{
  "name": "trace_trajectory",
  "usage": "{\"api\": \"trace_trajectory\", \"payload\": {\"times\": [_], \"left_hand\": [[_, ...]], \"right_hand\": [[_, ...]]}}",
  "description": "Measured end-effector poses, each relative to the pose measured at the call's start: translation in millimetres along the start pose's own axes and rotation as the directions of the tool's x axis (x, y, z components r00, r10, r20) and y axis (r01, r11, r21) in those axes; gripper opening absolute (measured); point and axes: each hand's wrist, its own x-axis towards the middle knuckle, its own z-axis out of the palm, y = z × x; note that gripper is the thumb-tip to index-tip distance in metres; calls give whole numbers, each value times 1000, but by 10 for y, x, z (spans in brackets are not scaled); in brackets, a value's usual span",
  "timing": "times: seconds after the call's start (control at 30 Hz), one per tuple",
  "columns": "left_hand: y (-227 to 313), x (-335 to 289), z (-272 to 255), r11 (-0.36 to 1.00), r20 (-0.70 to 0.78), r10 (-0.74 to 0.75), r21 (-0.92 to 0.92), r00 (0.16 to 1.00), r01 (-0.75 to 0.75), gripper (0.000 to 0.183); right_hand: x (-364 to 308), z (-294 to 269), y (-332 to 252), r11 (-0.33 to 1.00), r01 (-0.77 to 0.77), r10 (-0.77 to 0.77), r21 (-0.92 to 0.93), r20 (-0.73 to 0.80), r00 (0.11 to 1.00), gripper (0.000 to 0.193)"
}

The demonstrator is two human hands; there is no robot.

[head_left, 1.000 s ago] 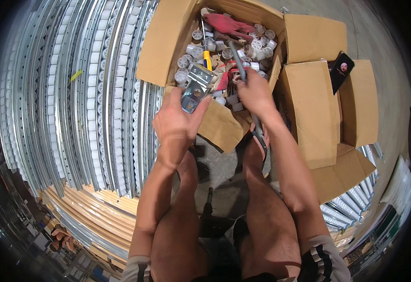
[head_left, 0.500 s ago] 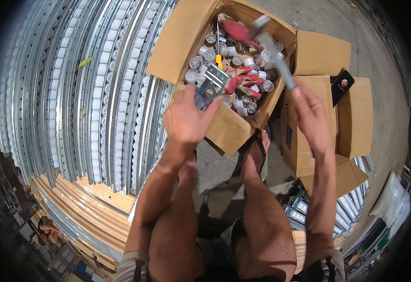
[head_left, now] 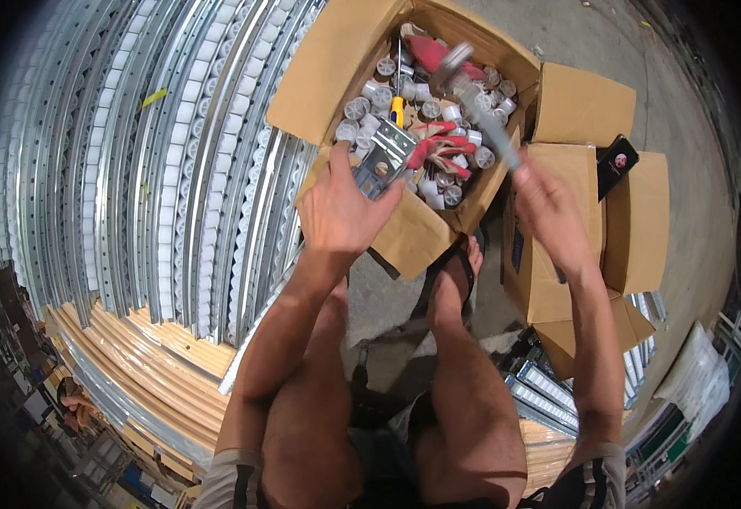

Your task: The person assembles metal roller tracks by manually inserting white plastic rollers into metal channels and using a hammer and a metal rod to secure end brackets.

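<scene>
My left hand [head_left: 345,204] grips a silver metal bracket [head_left: 384,156] by its sides, holding it at the near edge of an open cardboard box [head_left: 307,93]. My right hand [head_left: 553,212] is closed round the grip of a hammer [head_left: 493,127]. Motion blurs the hammer; its head is raised over the box, apart from the bracket. Inside lie many white plastic rollers [head_left: 357,108], a screwdriver with a yellow handle [head_left: 397,110], and red-and-white work gloves [head_left: 440,151]. Another red glove [head_left: 431,54] rests near the far side, partly behind the hammer.
Long metal rails with white rollers [head_left: 167,170] are stacked on the left, above wrapped tan lengths [head_left: 133,365]. To the right stands a second open carton [head_left: 642,237] with a black phone [head_left: 615,165] on its edge. More roller rails [head_left: 548,394] lie beneath it.
The hammer and my right hand have shifted slightly left and a little down. My left hand still holds the bracket in nearly the same place.
</scene>
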Motion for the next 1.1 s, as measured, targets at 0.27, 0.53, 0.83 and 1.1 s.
{"api": "trace_trajectory", "payload": {"times": [0.27, 0.53, 0.83, 1.1], "left_hand": [[36, -24, -57, 998, 45, -56, -16, 997, 57, 125], [-31, -2, 78, 1000, 55, -18, 1, 998, 18, 124], [-573, -192, 529, 985, 36, 93, 140, 995, -97, 107], [-1864, -1448, 281, 956, 111, -45, 294, 993, 10, 69]], "right_hand": [[-5, -61, 136, 995, 7, -3, -98, 37, 999, 42], [-70, -1, 256, 960, 159, -119, -232, 177, 977, 39], [101, -108, 247, 1000, 3, 1, -29, 130, 991, 39], [318, -132, 131, 975, -174, 178, 138, -16, 984, 43]]}}
